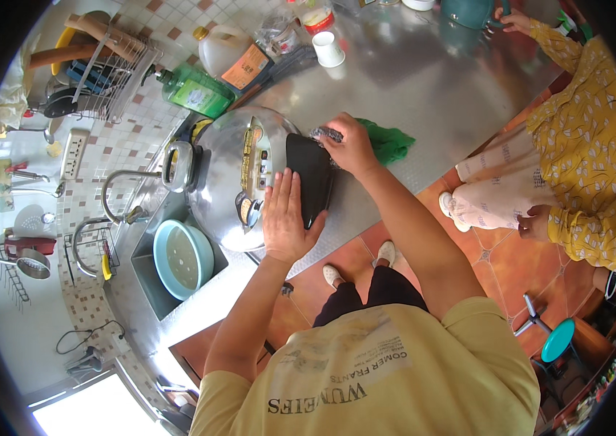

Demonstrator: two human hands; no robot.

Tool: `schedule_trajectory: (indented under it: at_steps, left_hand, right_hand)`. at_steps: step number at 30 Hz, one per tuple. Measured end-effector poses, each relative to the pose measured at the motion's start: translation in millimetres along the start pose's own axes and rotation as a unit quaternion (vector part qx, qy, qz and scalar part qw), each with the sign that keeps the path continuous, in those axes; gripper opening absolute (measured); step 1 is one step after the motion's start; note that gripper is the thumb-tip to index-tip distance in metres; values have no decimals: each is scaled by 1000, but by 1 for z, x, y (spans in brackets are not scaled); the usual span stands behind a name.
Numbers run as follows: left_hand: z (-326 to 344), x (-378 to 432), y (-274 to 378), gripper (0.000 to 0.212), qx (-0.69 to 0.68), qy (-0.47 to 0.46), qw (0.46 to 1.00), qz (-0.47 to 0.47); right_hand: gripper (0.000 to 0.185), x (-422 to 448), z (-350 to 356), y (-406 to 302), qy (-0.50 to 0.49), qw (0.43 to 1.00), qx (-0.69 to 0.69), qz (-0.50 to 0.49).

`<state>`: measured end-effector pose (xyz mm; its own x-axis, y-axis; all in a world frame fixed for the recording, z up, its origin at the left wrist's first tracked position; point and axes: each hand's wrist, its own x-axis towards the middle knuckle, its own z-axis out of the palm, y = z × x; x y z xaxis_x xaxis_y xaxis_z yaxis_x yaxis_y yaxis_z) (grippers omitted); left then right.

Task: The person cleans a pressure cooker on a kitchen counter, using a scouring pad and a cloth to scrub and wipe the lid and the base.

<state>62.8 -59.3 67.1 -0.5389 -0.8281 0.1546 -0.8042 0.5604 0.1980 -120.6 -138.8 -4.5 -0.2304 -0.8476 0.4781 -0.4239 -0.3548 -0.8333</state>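
A large round stainless-steel cooking vessel rests on the counter before me, with stickers on its curved side. A metal handle sticks out on its left, and a black part juts from its right. My left hand lies flat against the vessel beside the black part, its thumb across the black part's lower end. In my right hand is a steel wool scrubber, held at the black part's upper right edge. A green cloth lies crumpled just beyond my right hand.
A light-blue basin of cloudy water sits in the sink, under a curved faucet. Behind the vessel stand a green soap bottle, a jug and a paper cup. A person in a yellow top holds a teal pitcher.
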Motion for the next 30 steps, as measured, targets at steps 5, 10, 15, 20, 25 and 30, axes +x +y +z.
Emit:
schedule_trajectory:
  at_steps: [5, 10, 15, 20, 25, 30]
  left_hand:
    - [-2, -6, -8, 81, -1, 3, 1000, 5]
    - [-3, -6, -5, 80, 2, -30, 999, 19]
    - [-6, -8, -3, 78, -20, -33, 999, 32]
    - [-5, -5, 0, 72, -16, -27, 999, 29]
    - [-15, 9, -15, 54, -64, -35, 996, 44]
    - [-9, 41, -16, 49, 8, -52, 998, 42]
  right_hand:
    - [18, -49, -4, 18, -73, 994, 39, 78]
    - [28, -12, -7, 20, 59, 984, 58, 157]
    - [32, -13, -16, 37, -1, 958, 109, 264]
    - [35, -23, -31, 29, 11, 948, 136, 288]
    - [31, -18, -34, 35, 1, 944, 172, 281]
    - [24, -67, -22, -14, -27, 941, 158, 299]
